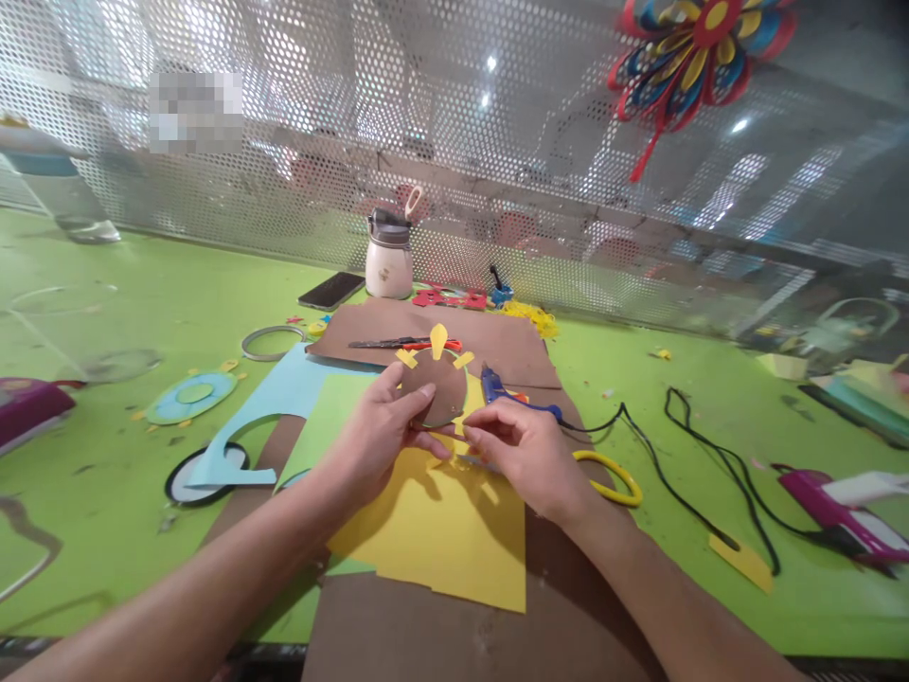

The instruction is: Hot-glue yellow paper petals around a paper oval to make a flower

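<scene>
Brown disc (pixel 449 386), above yellow paper (pixel 454 549): three yellow pieces (pixel 438 339) on upper rim, right side seemingly bare. Left hand (pixel 383 426): thumb and fingers pinching disc. Right hand (pixel 529 453): fingertips nearly together by lower edge, contents unclear.

No text, label, brand, number or sign can be read. The white jug (pixel 389 265) at the back of the desk (pixel 234 279) carries a small brownish mark (pixel 384 276) on its front, too small to tell whether it is lettering or a picture. At upper left, a patch (pixel 195 113) over the perforated panel (pixel 312 104) is pixelated and unreadable.
</scene>
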### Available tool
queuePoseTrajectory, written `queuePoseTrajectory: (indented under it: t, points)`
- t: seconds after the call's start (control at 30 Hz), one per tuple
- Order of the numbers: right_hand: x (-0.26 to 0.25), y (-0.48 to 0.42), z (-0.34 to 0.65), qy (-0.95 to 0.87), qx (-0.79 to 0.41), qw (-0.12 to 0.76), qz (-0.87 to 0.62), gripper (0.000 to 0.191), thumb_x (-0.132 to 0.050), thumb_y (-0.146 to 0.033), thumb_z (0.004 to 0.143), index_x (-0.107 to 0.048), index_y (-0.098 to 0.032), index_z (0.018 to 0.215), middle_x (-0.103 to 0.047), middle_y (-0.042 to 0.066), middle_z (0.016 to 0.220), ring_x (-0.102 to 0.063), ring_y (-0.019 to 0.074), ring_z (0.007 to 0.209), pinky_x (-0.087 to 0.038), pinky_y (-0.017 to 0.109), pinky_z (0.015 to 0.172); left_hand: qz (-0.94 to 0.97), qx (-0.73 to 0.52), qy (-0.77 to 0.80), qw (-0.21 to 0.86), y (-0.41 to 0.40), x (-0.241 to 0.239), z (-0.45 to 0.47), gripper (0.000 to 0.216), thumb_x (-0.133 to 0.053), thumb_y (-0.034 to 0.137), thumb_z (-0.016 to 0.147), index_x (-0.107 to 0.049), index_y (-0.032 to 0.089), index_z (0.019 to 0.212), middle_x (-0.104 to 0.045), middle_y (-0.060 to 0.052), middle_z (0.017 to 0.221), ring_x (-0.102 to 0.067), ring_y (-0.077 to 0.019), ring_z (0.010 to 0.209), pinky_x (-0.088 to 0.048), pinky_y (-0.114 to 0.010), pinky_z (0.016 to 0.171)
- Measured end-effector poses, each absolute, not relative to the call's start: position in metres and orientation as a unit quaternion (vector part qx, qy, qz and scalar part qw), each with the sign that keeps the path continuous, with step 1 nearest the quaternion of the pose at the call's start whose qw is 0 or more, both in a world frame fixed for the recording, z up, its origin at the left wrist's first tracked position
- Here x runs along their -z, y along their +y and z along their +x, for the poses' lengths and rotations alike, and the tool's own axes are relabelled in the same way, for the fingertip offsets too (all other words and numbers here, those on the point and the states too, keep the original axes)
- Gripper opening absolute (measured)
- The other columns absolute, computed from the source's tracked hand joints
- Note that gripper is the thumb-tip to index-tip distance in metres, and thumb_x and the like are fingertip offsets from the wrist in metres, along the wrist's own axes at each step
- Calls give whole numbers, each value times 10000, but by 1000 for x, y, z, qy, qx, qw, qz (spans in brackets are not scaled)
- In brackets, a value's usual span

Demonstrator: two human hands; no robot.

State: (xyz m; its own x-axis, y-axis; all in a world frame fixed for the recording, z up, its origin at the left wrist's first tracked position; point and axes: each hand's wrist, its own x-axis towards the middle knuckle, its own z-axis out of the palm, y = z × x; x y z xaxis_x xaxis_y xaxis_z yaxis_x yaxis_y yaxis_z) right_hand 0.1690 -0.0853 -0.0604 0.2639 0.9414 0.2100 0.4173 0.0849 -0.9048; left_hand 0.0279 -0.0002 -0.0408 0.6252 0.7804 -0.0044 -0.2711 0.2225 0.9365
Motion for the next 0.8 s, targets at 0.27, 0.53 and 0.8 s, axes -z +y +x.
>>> queuePoseTrajectory:
  t: [0.27, 0.53, 0.8]
  points:
    - [53, -89, 171, -572, -194, 483, -634, 102, -635, -185, 752, -627, -161, 652, -535, 5, 700, -506, 123, 634, -407, 250, 576, 517, -352, 252, 739, -1, 38, 28, 219, -626, 180, 757, -435, 208, 859, -487, 92, 579, -554, -97, 436, -556, -267, 437]
    - [52, -92, 164, -430, -351, 603, -573, 138, -686, -297, 739, -628, -175, 711, -528, -42, 594, -423, 86, 556, -332, 231, 534, 500, -337, 292, 743, -3, 39, 28, 175, -575, 146, 781, -424, 206, 846, -529, 59, 637, -671, -164, 572, -559, -258, 486]
    - [64, -83, 157, -324, -394, 659, -553, 191, -751, -304, 667, -625, -160, 678, -535, -50, 565, -387, 70, 519, -300, 224, 507, 475, -337, 307, 753, -7, 40, 28, 115, -605, 150, 773, -501, 193, 799, -529, 68, 615, -563, -79, 514, -591, -313, 639]
